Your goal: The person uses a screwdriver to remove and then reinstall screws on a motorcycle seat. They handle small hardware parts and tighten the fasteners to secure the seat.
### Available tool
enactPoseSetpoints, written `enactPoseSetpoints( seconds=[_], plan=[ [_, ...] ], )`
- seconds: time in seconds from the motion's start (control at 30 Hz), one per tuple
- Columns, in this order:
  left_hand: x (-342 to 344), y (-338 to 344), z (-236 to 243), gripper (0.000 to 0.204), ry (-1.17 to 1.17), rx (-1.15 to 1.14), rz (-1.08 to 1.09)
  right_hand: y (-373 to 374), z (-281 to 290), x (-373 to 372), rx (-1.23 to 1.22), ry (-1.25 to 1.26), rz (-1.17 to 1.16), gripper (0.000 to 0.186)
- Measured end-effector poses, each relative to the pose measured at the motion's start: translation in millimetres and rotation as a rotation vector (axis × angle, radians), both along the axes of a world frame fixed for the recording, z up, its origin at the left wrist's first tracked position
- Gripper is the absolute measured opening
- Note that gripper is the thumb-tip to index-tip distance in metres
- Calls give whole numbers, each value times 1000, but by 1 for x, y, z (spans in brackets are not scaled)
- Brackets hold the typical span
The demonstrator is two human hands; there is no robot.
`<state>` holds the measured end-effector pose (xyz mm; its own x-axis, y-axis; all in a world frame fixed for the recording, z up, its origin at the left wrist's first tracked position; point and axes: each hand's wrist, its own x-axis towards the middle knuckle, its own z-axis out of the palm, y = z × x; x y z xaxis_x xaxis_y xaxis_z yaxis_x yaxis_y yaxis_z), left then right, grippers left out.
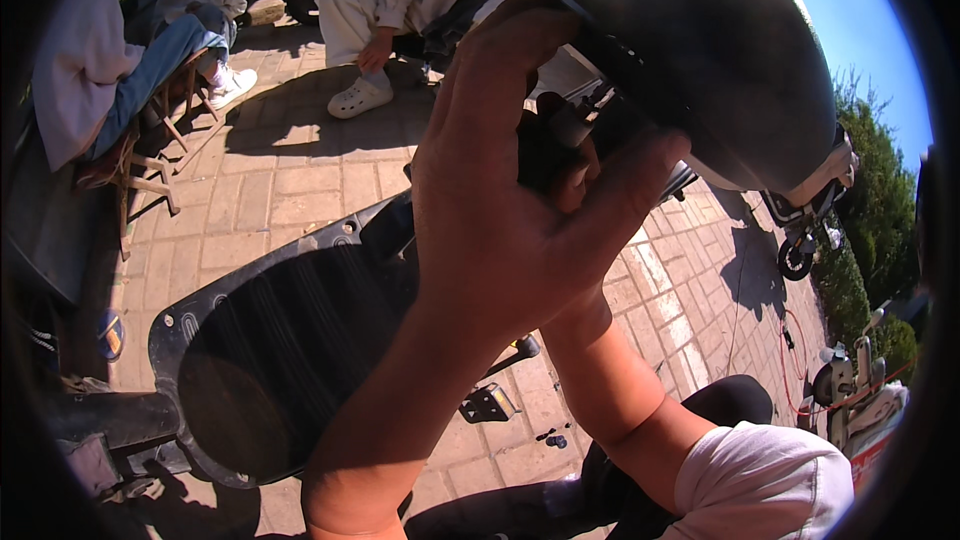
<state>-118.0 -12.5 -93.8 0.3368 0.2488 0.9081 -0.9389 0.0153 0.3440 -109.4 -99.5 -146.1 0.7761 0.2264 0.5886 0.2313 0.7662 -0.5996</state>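
A large dark rounded panel (710, 50) fills the upper right, part of what looks like a scooter. My left hand (495, 200) is curved against its left edge and underside, fingers at the far edge and thumb below. My right arm rises from the lower right, and my right hand (578, 178) is mostly hidden behind the left; only a bit of its fingers shows. Close to those fingers is a small dark cylindrical part (566, 122), but whether they grip it I cannot make out. Below on the left lies a black ribbed footboard (290, 340), partly in shadow.
Seated people (415, 0) and folding stools (150, 175) are on the brick paving (300, 180) at the far left. A small black bracket-like part (490, 404) shows near my forearms. Parked vehicles (800, 215) and a red cable (785, 370) are at the right.
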Motion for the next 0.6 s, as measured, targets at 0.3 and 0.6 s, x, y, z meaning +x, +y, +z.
enactPoseSetpoints(
  seconds=[0.3, 0.6],
  plan=[
    [0, -13, -5, 65, 42, -69, -40, -16, -1, 7, -14, 26, -5, 31],
    [-1, -7, -7, 59, 49, -60, -53, 0, 17, -11, -110, 46, -282, 35]
  ],
)
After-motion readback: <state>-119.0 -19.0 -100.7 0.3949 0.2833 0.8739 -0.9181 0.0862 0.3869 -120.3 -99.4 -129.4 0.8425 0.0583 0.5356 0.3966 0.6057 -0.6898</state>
